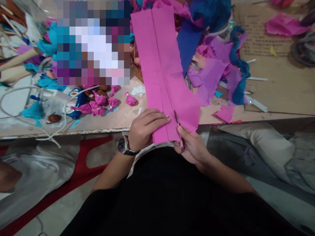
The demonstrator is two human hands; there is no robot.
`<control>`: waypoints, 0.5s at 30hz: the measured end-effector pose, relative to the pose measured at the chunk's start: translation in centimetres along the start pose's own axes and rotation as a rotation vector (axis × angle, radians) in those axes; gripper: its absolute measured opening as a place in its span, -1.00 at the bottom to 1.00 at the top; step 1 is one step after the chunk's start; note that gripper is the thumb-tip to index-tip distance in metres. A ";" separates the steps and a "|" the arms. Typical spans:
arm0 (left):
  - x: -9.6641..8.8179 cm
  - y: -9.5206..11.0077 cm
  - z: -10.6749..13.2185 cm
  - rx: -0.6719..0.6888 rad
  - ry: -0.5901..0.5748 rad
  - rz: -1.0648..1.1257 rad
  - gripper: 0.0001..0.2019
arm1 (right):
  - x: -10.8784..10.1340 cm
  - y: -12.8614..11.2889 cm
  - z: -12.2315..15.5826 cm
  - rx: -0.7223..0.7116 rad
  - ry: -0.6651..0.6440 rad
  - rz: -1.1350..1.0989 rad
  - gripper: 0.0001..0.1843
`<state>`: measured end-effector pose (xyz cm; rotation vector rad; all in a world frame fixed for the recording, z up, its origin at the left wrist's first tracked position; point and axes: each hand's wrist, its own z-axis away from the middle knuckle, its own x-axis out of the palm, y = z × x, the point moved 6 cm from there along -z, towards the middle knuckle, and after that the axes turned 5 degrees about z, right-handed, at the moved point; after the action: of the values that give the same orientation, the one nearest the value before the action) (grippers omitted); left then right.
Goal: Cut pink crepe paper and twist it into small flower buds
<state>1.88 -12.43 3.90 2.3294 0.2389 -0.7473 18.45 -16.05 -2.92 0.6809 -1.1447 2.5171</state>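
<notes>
A long folded sheet of pink crepe paper (162, 59) runs from the back of the table to its front edge, its near end hanging over. My left hand (147, 126), with a watch on the wrist, grips the sheet's near left side. The fingers lie together over the paper; the thumb is hidden. In my right hand (193, 142) are small scissors (177, 119) with a pink handle. Their dark, pointed blade lies over the paper near its lower right part, pointing away from me. My right thumb presses near the base of the blade.
Several tied pink paper bundles (98, 101) lie on the left, near a white cable (65, 114) and a blue device (78, 108). Purple paper (213, 73), a blue sheet (188, 46) and cardboard (275, 78) are on the right. People sit on both sides.
</notes>
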 end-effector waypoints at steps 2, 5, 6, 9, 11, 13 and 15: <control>0.0 0.0 0.0 0.003 -0.004 0.003 -0.58 | -0.1 0.1 0.0 0.005 0.006 -0.003 -0.45; -0.1 0.1 0.0 0.015 0.000 0.010 -0.59 | -0.1 0.1 -0.1 0.005 0.003 -0.004 -0.44; -0.1 0.0 0.0 0.017 0.001 0.013 -0.59 | -0.1 0.1 -0.2 0.004 0.001 -0.003 -0.44; -0.2 0.0 0.0 0.016 0.006 0.015 -0.60 | -0.1 0.1 -0.2 -0.005 0.000 -0.003 -0.45; -0.2 0.0 0.0 0.009 0.009 0.011 -0.62 | 0.0 0.0 -0.2 -0.008 0.002 -0.008 -0.45; -0.1 0.0 0.0 0.010 0.007 0.011 -0.63 | 0.0 0.0 -0.2 -0.010 0.004 -0.010 -0.45; -0.1 0.0 0.0 0.020 0.006 0.013 -0.64 | 0.0 0.0 -0.2 -0.013 0.011 -0.010 -0.44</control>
<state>1.77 -12.48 3.96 2.3500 0.2203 -0.7392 18.37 -15.89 -3.01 0.6678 -1.1495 2.4999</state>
